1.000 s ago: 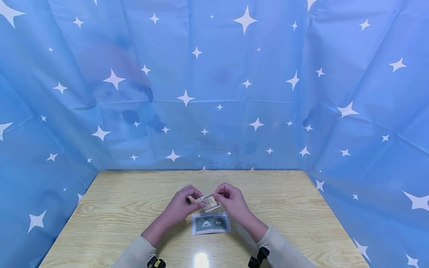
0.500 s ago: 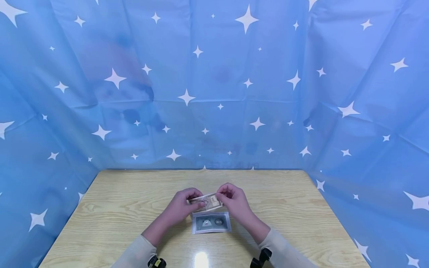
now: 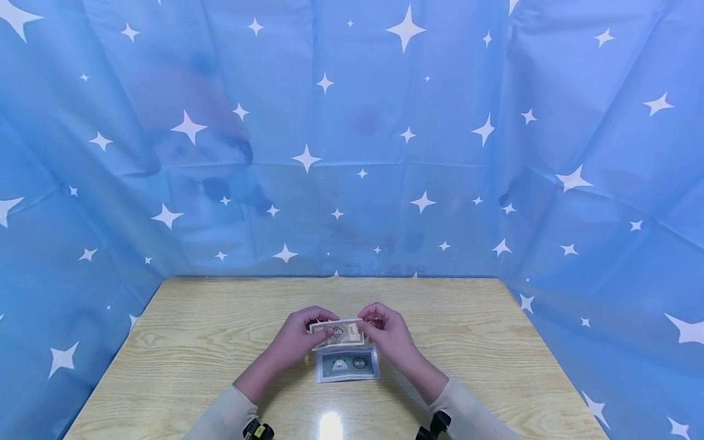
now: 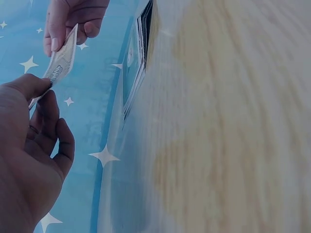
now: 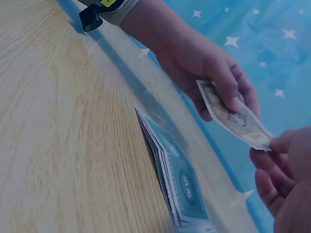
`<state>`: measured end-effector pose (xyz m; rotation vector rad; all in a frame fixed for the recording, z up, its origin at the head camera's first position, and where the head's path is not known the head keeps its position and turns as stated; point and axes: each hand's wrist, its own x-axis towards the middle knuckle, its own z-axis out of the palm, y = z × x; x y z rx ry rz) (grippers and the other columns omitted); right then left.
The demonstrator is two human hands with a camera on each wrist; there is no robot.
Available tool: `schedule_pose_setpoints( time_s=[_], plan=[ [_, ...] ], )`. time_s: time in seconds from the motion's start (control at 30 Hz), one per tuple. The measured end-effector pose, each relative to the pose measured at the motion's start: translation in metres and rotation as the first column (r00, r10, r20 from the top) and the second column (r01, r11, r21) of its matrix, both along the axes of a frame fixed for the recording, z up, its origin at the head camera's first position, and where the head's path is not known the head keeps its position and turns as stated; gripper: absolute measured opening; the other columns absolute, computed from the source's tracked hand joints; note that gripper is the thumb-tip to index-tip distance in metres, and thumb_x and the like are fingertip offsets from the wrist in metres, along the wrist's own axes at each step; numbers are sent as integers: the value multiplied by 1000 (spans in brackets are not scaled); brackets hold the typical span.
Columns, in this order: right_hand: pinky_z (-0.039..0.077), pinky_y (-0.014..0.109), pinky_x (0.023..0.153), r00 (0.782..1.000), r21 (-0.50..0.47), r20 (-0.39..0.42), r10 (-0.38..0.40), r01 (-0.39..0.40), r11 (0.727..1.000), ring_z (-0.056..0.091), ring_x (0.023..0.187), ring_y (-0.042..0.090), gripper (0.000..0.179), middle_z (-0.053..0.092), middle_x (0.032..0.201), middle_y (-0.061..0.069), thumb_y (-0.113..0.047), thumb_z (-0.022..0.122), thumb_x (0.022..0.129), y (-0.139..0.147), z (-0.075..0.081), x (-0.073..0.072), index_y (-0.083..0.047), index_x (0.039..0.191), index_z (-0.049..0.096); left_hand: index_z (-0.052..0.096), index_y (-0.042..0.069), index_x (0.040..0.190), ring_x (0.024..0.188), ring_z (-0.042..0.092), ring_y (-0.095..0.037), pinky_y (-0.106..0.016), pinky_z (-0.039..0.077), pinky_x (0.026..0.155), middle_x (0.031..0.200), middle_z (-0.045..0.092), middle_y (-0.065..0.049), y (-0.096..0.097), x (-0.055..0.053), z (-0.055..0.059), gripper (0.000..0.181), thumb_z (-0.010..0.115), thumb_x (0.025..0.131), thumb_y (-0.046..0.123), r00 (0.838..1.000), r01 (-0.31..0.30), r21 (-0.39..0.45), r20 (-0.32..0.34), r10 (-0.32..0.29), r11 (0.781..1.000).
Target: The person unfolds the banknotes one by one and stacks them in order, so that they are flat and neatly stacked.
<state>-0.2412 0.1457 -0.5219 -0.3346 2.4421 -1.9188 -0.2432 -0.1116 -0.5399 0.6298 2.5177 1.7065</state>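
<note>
A brownish paper banknote (image 3: 345, 333) with a pale border is held up between both hands. My left hand (image 3: 294, 338) pinches its left end, the thumb lying on the printed face. The right hand (image 3: 392, 335) pinches the other end between thumb and fingertips. In the right wrist view the note (image 5: 228, 118) bends slightly along its length. Just below the hands, a stack of green-grey banknotes (image 3: 348, 365) lies on the table. From the side, the stack (image 5: 172, 174) shows several layers with uneven, lifted edges. Neither hand touches it.
The wood-grain table (image 3: 220, 324) extends round the hands and the stack. Behind it hangs a blue curtain (image 3: 352, 122) with white stars. A bright light reflection (image 3: 330, 425) shows near the table's front. Each wrist wears a black camera mount.
The brown note has gone from slanting, with its left part covered, to nearly level with more of its face showing. The left fingers have shifted on it. The stack has stayed put.
</note>
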Motion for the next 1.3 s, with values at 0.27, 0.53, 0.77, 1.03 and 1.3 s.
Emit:
schedule_pose_setpoints(
  time_s=[0.27,0.53,0.77,1.03,1.3],
  plan=[
    [59,27,65,1000,-9,-1,0,0,1000,65,72,17,5,72,96,9,0,77,101,5,-1,6,-2,105,75,80,23,126,96,66,-18,-31,55,81,117,76,8,-1,1,1,22,78,106,17,1000,19,2,17,-19,1000],
    [59,29,64,999,9,38,-12,12,1000,65,71,17,6,71,96,10,1,79,99,14,-3,12,-1,103,74,81,20,125,77,55,-14,-25,49,66,101,72,3,-4,6,1,25,78,102,9,998,44,-24,39,-43,999],
    [57,27,64,998,51,64,14,-17,999,64,69,19,8,72,95,10,0,79,99,21,-8,16,1,105,74,80,21,124,87,65,-18,-30,59,68,114,75,4,-5,12,0,25,77,103,9,994,95,-62,66,-91,994],
    [51,22,62,996,146,23,87,-90,985,60,70,12,7,70,88,6,-3,79,100,27,-19,21,-6,103,74,80,19,123,89,66,-16,-30,59,74,108,73,2,-5,15,-3,25,77,101,8,987,141,-113,92,-130,984],
    [51,23,65,989,266,-33,144,-130,955,60,72,9,12,68,83,-4,-5,80,100,29,-26,27,-15,99,74,81,15,121,81,63,-12,-28,56,70,100,72,3,-3,18,-4,24,80,99,6,983,177,-182,72,-166,967]
  ],
)
